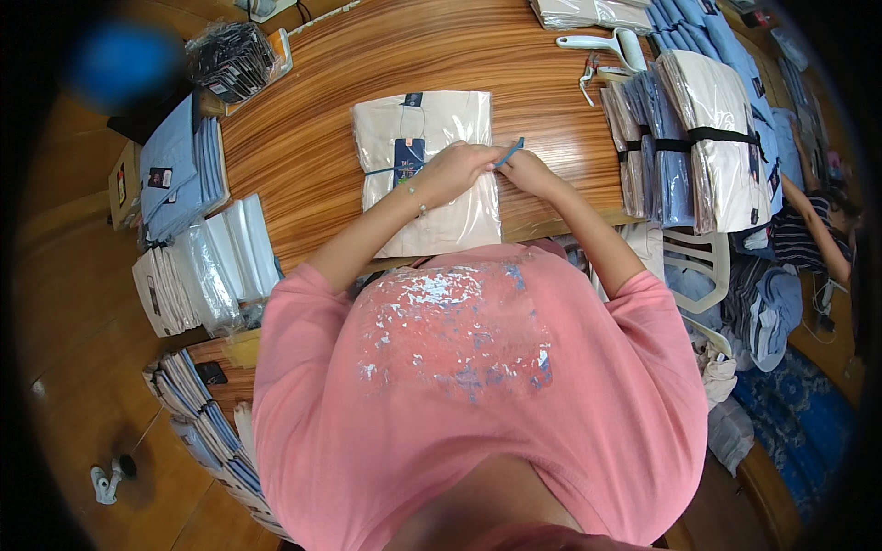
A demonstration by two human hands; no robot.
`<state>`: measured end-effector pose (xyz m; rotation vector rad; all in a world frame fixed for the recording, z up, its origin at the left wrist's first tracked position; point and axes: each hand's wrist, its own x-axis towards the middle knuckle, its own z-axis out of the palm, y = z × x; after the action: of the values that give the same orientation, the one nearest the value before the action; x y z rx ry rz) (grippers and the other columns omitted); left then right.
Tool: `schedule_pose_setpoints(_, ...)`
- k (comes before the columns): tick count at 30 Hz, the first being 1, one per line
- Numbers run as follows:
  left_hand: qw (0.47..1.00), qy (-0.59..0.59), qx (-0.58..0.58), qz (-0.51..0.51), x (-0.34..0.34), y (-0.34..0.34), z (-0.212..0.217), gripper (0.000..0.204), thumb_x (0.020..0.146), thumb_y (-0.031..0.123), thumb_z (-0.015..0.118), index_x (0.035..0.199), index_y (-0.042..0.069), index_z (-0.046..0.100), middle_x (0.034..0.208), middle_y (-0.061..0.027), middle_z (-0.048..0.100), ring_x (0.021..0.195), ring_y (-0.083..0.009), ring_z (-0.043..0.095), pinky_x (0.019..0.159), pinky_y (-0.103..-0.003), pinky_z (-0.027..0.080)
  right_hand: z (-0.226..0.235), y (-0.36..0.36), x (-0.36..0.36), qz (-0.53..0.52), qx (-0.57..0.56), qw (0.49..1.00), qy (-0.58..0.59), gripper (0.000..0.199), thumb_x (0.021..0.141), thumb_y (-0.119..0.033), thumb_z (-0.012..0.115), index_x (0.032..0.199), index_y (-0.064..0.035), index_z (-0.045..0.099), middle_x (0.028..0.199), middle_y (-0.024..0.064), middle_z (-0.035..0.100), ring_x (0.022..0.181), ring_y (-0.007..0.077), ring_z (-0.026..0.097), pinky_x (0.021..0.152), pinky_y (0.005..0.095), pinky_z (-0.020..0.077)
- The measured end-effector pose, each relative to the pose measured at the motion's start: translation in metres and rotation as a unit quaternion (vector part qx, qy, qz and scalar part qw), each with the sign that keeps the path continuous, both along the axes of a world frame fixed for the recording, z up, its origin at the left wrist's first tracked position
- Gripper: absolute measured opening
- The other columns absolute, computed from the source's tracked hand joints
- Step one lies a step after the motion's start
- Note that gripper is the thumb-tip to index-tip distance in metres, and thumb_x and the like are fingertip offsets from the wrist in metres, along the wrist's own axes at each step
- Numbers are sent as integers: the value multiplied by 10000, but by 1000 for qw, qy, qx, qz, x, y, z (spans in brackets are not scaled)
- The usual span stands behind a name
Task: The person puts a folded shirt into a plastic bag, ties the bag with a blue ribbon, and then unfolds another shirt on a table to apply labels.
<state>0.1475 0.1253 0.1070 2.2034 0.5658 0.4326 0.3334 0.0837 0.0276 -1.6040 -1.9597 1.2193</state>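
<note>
Printed navy tag (409,154) on bagged cream bundle (443,221)

The packet (459,216) lies on the table (556,115), left of the bundles (721,179).

Blue strap (379,172): stretch beneath left hand (466,168) hidden. Round blue shape (122,66), upper left: blurred, kind untellable. Cream packages (588,13), top: cut off by edge. Co-worker (797,235), right: partly lost in dark rim.
</note>
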Motion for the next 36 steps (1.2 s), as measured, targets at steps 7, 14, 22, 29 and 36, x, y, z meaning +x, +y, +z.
schedule_pose_setpoints(7, 994, 38, -19, 104, -5, -1, -3, 127, 844, 118, 545, 925, 20, 547, 828, -184, 607, 787, -360, 582, 668, -400, 456, 58, -15, 15, -66, -29, 987, 142, 288, 930, -258, 469, 813, -6, 544, 739, 89, 574, 707, 198, 541, 671, 314, 425)
schedule_pose_setpoints(14, 994, 33, 4, 102, -2, -2, -7, 141, 827, 129, 572, 846, -10, 593, 788, -204, 613, 754, -358, 602, 656, -397, 464, 110, 2, -14, -104, 27, 967, 231, 298, 928, -235, 485, 729, -13, 497, 638, 20, 489, 632, 108, 456, 615, 260, 394)
schedule_pose_setpoints(22, 986, 69, -54, 141, 0, -1, -2, 247, 864, 182, 530, 759, -30, 598, 696, -249, 578, 681, -402, 577, 616, -446, 447, 25, -12, -26, -170, 264, 944, 101, 145, 855, -139, 575, 822, -2, 539, 637, 82, 521, 640, 252, 539, 667, 316, 447)
schedule_pose_setpoints(29, 980, 97, -95, 147, -1, 8, -5, 248, 887, 172, 500, 809, -36, 610, 686, -181, 613, 633, -277, 598, 611, -351, 453, 64, -28, -12, -172, 67, 982, 36, 119, 826, -134, 595, 820, -15, 589, 607, 158, 554, 506, 274, 512, 514, 358, 405)
schedule_pose_setpoints(36, 977, 59, -178, 106, -4, 17, 0, 81, 764, 20, 561, 809, -24, 613, 664, -156, 602, 630, -231, 596, 602, -335, 450, 96, -49, -17, -5, 121, 992, 38, 127, 818, -135, 595, 770, -20, 618, 715, 131, 595, 674, 260, 560, 599, 303, 428)
